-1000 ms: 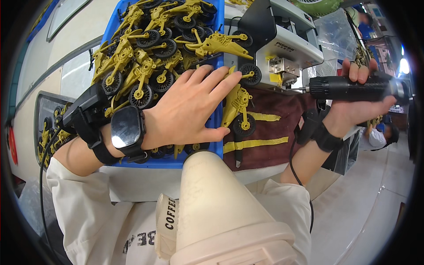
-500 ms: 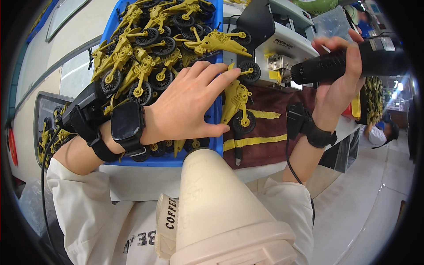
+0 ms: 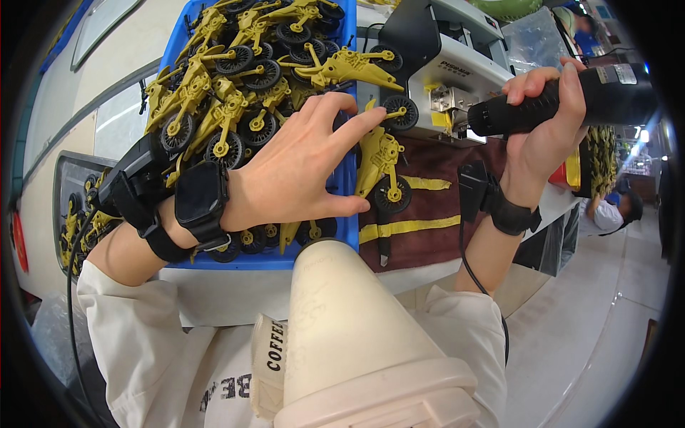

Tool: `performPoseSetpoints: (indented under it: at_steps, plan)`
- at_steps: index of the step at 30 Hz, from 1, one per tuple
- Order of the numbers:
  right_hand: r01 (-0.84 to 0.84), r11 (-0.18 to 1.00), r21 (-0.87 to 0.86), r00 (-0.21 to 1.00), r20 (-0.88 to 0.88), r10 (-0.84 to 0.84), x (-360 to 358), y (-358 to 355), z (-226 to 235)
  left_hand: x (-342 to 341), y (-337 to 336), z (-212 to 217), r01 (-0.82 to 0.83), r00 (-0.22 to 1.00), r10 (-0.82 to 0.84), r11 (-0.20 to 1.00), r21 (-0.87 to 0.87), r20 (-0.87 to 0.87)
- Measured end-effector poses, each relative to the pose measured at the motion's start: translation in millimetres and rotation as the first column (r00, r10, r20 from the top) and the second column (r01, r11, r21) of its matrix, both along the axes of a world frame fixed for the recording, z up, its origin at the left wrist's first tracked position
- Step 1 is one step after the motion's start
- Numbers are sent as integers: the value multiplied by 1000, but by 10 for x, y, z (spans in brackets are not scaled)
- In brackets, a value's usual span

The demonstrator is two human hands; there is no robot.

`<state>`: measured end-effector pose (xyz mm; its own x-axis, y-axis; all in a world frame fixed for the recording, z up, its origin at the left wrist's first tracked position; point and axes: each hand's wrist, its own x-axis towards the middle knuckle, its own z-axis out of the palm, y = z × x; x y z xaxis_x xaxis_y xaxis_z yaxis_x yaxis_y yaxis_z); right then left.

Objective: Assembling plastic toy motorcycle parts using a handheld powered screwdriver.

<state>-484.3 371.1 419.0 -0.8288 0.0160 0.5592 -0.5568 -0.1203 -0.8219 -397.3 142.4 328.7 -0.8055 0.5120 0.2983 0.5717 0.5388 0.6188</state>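
My left hand (image 3: 303,160) reaches over the blue bin's right edge, its thumb and index fingertips spanning a yellow toy motorcycle (image 3: 377,158) with black wheels. That toy lies on a dark red mat, close against the bin. The middle finger is bent, clear of the toy. In my right hand (image 3: 546,118) is a black electric screwdriver (image 3: 524,110), held sideways with fingers wrapped round its body. Its ribbed collar points left, beside the metal block (image 3: 448,100) on a white and black machine (image 3: 464,71). The screwdriver's bit cannot be made out.
The blue bin (image 3: 351,246) is heaped with similar toy motorcycles (image 3: 235,85); one overhangs its right rim. A grey tray (image 3: 66,162) with more stands left. Yellow tape strips (image 3: 410,228) cross the mat (image 3: 428,207). Cables hang from straps on both wrists. A person (image 3: 614,210) is far right.
My left hand's middle and other fingers have bent and drawn back from the index finger. The right hand's raised fingers have closed down round the screwdriver. The toy has barely moved.
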Motion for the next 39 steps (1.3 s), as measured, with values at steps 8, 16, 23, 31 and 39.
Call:
performPoseSetpoints:
  at_steps: [8,16,23,31,39]
  plan:
    - [14,1000,-20,1000,-6,-14,143,-19,-14,-11,-21,-10,-13,1000,13,1000,-15,-14]
    - [-119,992,-26,993,14,120,322,-16,121,-17,9,-10,-22,999,26,995,99,-36]
    - [-67,996,-53,997,-39,65,76,-136,223,-3,-2,-6,-36,999,37,998,59,-17]
    - [155,980,127,988,-34,-152,47,-68,149,-12,-20,3,-37,999,38,998,48,-28]
    - [100,987,125,995,13,-103,18,-54,11,-12,-10,-10,-27,999,30,998,54,-45]
